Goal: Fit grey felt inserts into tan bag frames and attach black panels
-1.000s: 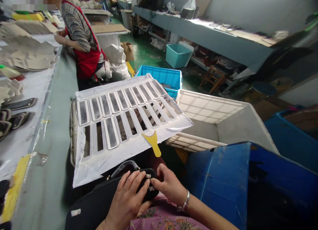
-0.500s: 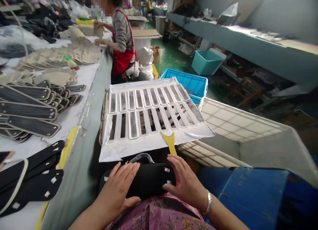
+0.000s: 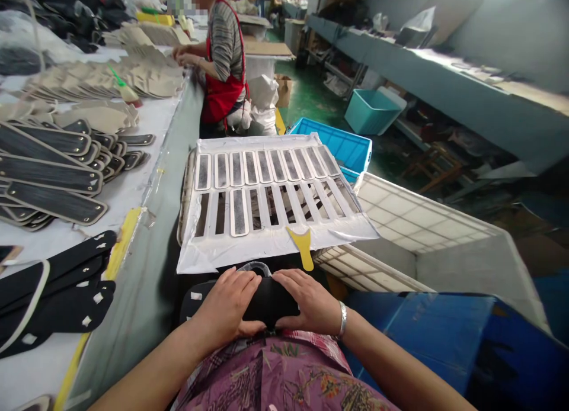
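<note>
A black bag (image 3: 271,301) with a plastic-wrapped handle (image 3: 256,267) lies across my lap. My left hand (image 3: 231,304) grips it from the left, fingers over its far edge and thumb along the near edge. On the right side, my right hand (image 3: 309,304) holds it the same way, with a silver bracelet at the wrist. White tape bits show on the bag's left end. Just beyond is a white slotted board (image 3: 222,258) bearing a full row of dark grey strips with pale borders and one strip in the lower row. A yellow forked tool (image 3: 302,248) rests on its front edge.
The table on my left carries piled grey straps (image 3: 53,174), black pieces with tape (image 3: 71,286), beige pieces (image 3: 102,82) and a glue bottle (image 3: 127,92). To the right stand a white crate (image 3: 427,221) and a blue box (image 3: 413,328). A co-worker in a red apron (image 3: 222,97) stands ahead.
My right hand has moved left along the bag, closer to my left hand, which has shifted slightly right. The co-worker's hands have come together.
</note>
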Action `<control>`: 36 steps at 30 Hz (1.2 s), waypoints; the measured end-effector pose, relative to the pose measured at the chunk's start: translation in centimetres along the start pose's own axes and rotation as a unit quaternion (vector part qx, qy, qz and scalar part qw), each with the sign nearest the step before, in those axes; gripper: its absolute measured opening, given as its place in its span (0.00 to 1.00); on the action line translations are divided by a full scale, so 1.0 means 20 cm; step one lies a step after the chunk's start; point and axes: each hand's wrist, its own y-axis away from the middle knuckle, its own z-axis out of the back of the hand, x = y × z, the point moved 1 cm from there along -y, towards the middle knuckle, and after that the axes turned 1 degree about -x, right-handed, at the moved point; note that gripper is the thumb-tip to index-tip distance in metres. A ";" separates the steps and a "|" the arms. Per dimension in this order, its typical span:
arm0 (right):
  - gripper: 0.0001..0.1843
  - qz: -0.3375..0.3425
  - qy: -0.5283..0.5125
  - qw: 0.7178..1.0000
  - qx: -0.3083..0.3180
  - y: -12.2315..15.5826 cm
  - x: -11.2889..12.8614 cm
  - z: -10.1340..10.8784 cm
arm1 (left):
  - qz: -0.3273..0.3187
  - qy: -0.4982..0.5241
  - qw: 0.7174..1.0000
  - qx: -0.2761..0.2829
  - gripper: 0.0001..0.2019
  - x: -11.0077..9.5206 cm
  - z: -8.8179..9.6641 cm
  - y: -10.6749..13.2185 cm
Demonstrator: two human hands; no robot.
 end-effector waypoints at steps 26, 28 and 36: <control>0.43 0.006 0.153 0.988 -0.026 -0.06 0.15 -0.11 | 0.000 -0.006 1.000 0.022 0.38 0.06 0.00 0.05; 0.44 0.010 0.158 0.987 -0.027 -0.07 0.14 -0.12 | -0.001 -0.018 1.000 0.007 0.38 0.09 0.00 0.09; 0.45 0.005 0.178 0.984 -0.014 -0.08 0.14 -0.14 | 0.023 -0.036 0.999 0.001 0.37 0.27 0.06 0.27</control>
